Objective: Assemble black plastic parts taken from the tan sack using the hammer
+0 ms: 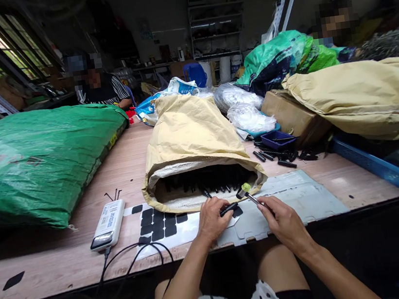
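My left hand point(212, 219) is closed round a short black rod-like piece point(229, 209) at the table's front edge. In my right hand point(283, 221) is the handle of a small hammer point(253, 198). Its head has a yellow-green face and stands above and right of the black piece, apart from it. Behind both hands, the open mouth of a tan woven sack point(190, 138) faces me, with several black pieces inside. Under my hands lies a grey board point(290, 201). Left of it is a white sheet with black rounded-square stickers point(158, 223).
A white power bank point(108, 223) with a black cable lies left. A large green sack point(40, 165) fills the left side. To the right are loose black pieces point(287, 163), a purple tray point(278, 140), a cardboard box point(292, 115) and a blue tray point(378, 165). Two other people sit farther back.
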`<state>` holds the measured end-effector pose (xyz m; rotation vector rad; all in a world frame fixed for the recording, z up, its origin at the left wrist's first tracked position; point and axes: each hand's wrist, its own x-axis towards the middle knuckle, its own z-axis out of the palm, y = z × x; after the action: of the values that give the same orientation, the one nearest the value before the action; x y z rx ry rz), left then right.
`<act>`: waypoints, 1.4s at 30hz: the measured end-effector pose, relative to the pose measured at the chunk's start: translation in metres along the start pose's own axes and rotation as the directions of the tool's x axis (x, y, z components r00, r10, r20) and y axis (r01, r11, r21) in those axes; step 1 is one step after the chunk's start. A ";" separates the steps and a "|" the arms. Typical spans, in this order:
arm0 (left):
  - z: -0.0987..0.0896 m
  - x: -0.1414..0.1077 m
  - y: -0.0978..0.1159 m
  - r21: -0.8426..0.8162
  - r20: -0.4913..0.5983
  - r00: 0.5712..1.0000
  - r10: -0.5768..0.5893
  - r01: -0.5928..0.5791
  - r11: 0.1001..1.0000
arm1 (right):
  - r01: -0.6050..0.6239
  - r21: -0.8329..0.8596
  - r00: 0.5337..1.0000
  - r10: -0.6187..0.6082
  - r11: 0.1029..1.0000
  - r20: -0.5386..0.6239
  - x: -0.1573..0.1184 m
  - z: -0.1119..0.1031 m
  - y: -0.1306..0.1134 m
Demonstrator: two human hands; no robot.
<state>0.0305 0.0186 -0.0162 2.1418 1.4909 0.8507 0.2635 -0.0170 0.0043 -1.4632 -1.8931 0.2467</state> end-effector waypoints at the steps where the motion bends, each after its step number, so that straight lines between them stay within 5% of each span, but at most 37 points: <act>1: 0.000 0.000 0.000 0.002 -0.002 1.000 0.002 -0.002 1.000 | 0.016 0.004 1.000 -0.016 1.000 -0.013 -0.002 0.001 -0.003; 16: -0.005 0.000 0.005 -0.011 0.029 0.999 -0.017 0.017 1.000 | 0.101 -0.098 0.991 -0.108 0.990 -0.075 -0.015 0.015 -0.025; 22: -0.006 0.000 0.005 -0.002 0.017 1.000 -0.006 0.006 1.000 | 0.130 -0.160 0.991 -0.131 0.979 0.010 -0.018 0.018 -0.033; 29: -0.001 0.000 0.003 0.012 0.008 1.000 -0.030 0.030 0.999 | 0.032 -0.327 0.989 -0.077 0.944 -0.128 0.005 0.002 -0.001; 35: -0.008 0.000 0.002 -0.061 0.058 0.998 -0.011 0.015 0.998 | 0.014 -0.527 0.990 -0.087 0.850 -0.115 0.010 0.009 0.040; 42: -0.009 0.000 0.001 -0.055 0.069 0.998 -0.001 0.005 0.998 | -0.039 -0.561 0.987 -0.057 0.827 -0.152 0.004 0.021 0.044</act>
<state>0.0249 0.0182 -0.0092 2.1069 1.4199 0.7990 0.2836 0.0074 -0.0335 -1.7845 -1.9225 -0.4740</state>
